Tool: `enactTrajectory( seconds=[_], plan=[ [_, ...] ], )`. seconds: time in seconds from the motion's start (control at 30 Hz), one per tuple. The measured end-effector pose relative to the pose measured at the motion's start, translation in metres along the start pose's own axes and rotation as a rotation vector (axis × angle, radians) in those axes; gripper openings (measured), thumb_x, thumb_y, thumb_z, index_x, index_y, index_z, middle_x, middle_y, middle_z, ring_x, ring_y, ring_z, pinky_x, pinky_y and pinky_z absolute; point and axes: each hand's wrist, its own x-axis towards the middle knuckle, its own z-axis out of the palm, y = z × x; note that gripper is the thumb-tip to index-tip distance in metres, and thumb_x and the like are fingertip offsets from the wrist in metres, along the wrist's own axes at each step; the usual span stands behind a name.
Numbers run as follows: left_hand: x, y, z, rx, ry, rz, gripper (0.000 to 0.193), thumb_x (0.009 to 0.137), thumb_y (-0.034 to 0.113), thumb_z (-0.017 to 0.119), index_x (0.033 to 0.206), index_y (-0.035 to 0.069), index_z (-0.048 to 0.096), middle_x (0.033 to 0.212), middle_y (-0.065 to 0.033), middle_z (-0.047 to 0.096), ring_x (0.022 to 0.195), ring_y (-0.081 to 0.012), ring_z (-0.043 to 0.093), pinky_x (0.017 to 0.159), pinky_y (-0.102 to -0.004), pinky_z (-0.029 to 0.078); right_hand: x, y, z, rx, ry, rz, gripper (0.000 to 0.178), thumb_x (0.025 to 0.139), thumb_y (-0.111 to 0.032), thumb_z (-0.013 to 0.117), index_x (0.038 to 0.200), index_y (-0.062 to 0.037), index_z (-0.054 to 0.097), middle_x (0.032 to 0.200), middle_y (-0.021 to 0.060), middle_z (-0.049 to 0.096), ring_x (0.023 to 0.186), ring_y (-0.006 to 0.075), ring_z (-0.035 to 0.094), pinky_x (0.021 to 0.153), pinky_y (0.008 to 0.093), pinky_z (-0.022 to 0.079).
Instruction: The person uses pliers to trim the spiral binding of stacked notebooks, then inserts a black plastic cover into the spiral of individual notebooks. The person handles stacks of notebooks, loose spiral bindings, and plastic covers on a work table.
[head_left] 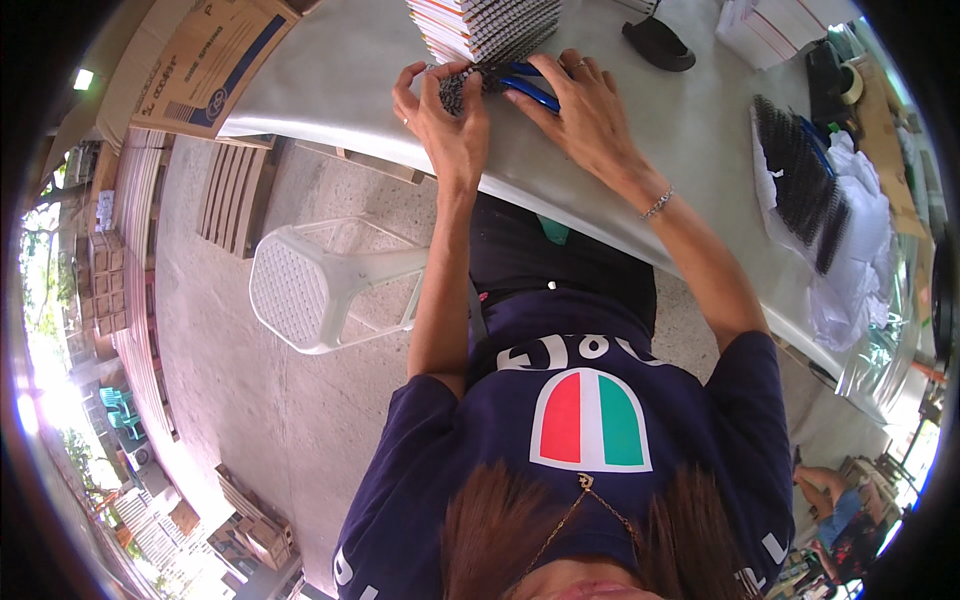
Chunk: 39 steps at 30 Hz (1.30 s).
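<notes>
On the table in front of me stands a tall stack of spiral-bound notebooks (pixel 485 28), their coils facing right. My left hand (pixel 447 130) is at the foot of the stack, thumb and fingers closed around a dark, speckled coil binding (pixel 460 93). My right hand (pixel 588 112) grips blue-handled pliers (pixel 533 93), whose dark jaws point left and meet the coil near my left fingertips. Exactly where the jaws bite is too small to make out.
A black rounded object (pixel 658 44) and white stacked paper (pixel 770 30) lie beyond my right hand. Bunched black coils (pixel 800 185) rest by a white plastic bag (pixel 860 240) at the right. A cardboard box (pixel 210 70) is far left; a white stool (pixel 300 285) stands beside me.
</notes>
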Motion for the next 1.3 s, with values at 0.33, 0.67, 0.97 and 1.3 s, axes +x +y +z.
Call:
enactTrajectory(
  seconds=[0.33,0.67,0.97,1.3],
  plan=[
    [0.000,-0.002,-0.003,-0.100,0.038,-0.021,0.028,0.087,0.017,0.069,0.113,0.010,0.065,0.133,-0.0202,0.044,0.132,-0.0355,0.037,0.111,-0.0507,0.028,-0.005,-0.004,-0.013,0.068,-0.132,0.157,0.042,0.092,-0.047,0.068,0.106,-0.0079,0.064,0.081,0.0126,0.068,0.075,0.0334,0.069,0.066,0.0438,0.054],
    [-0.003,-0.005,0.001,0.185,-0.044,0.112,0.031,0.082,0.020,0.074,0.110,0.010,0.065,0.134,-0.0199,0.042,0.132,-0.0389,0.034,0.111,-0.0546,0.025,-0.006,0.000,-0.004,-0.077,-0.035,-0.005,0.043,0.090,-0.045,0.070,0.113,-0.0089,0.063,0.104,0.0164,0.064,0.097,0.0324,0.062,0.082,0.0453,0.044],
    [-0.004,-0.007,0.002,0.156,-0.032,0.082,0.026,0.087,0.018,0.070,0.110,0.009,0.064,0.135,-0.0198,0.043,0.132,-0.0384,0.034,0.111,-0.0535,0.025,0.001,-0.005,-0.004,0.027,-0.209,0.145,0.037,0.090,-0.041,0.070,0.108,-0.0088,0.065,0.091,0.0145,0.069,0.083,0.0342,0.069,0.078,0.0461,0.052],
    [-0.007,0.001,0.001,0.246,-0.034,0.103,0.032,0.082,0.020,0.069,0.111,0.009,0.061,0.135,-0.0214,0.042,0.133,-0.0371,0.033,0.113,-0.0527,0.021,-0.014,0.003,-0.005,-0.125,-0.049,0.002,0.042,0.089,-0.042,0.071,0.114,-0.0090,0.063,0.111,0.0165,0.064,0.099,0.0331,0.062,0.084,0.0463,0.044]
  ],
)
